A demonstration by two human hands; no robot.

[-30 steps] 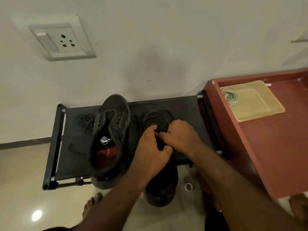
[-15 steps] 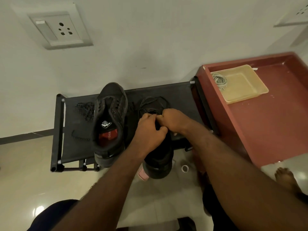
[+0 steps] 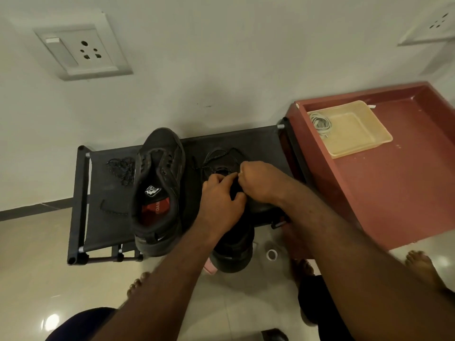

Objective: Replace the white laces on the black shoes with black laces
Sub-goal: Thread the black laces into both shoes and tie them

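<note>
Head view: my left hand (image 3: 221, 203) grips the shoe (image 3: 234, 252) on the bench (image 3: 261, 141). My right hand (image 3: 258, 180) pinches its black lace (image 3: 219, 153). The second shoe (image 3: 157, 193) stands just beside. White laces (image 3: 320, 123) lie in the tray (image 3: 364, 134).

On a black rack (image 3: 258, 141), the left hand (image 3: 219, 200) grips the top of a shoe (image 3: 234, 254); the right hand (image 3: 258, 180) pinches a black lace (image 3: 219, 153) that loops past the toe. A second shoe (image 3: 157, 193) stands just beside it, unlaced; white laces (image 3: 320, 123) lie in a tray (image 3: 357, 134) on the red table (image 3: 394, 193).
</note>
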